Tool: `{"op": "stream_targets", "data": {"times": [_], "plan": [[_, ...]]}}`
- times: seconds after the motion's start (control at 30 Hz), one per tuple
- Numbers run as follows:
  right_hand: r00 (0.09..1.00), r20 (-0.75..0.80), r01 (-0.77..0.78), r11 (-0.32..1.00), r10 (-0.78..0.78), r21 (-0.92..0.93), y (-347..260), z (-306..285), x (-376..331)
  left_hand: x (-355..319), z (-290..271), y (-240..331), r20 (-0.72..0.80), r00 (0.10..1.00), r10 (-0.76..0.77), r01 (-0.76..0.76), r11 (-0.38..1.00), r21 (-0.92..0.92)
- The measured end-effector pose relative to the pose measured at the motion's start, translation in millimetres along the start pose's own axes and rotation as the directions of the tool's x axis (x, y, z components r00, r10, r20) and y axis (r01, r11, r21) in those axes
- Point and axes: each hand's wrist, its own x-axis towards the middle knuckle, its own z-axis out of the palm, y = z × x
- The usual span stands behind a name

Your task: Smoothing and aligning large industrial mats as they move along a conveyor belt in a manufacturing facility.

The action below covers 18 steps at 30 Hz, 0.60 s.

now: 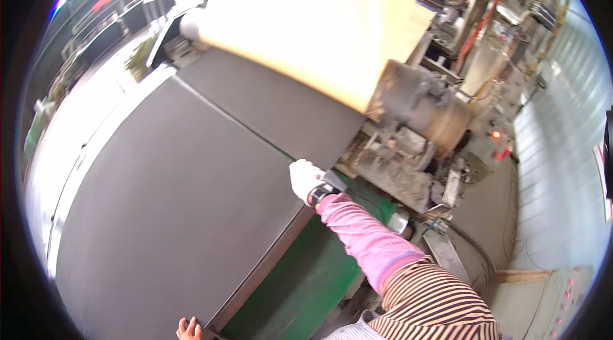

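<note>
My right hand (305, 180), in a white glove with a black band at the wrist, is closed at the near right edge of a dark grey sheet (172, 193). It sits at the end of a straight seam (236, 120) that crosses the dark surface. Whatever its fingers hold, if anything, is hidden. At the lower edge, the bare fingers of my left hand (189, 328) rest apart on the sheet's near edge; the rest of that hand is out of view.
A bright yellowish sheet (306, 21) slopes above the far end, beside a worn roller drum (421, 100). Grimy machine parts and a lit red lamp (496, 135) stand to the right. A green panel (294, 270) runs below the near edge.
</note>
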Motion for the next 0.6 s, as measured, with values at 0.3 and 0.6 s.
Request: {"op": "stream_targets", "data": {"times": [0.3,0.6], "plan": [[0.881,-0.371,0.473,0.543,-0.294,0.694,-7,-132,-154,145,-45,103,0.141,0.989,0.037,-0.025,0.996,-0.083],[0.893,-0.162,0.315,0.326,-0.419,0.891,16,-142,-276,252,-21,171,0.002,0.991,0.133,-0.13,0.975,-0.177]]}}
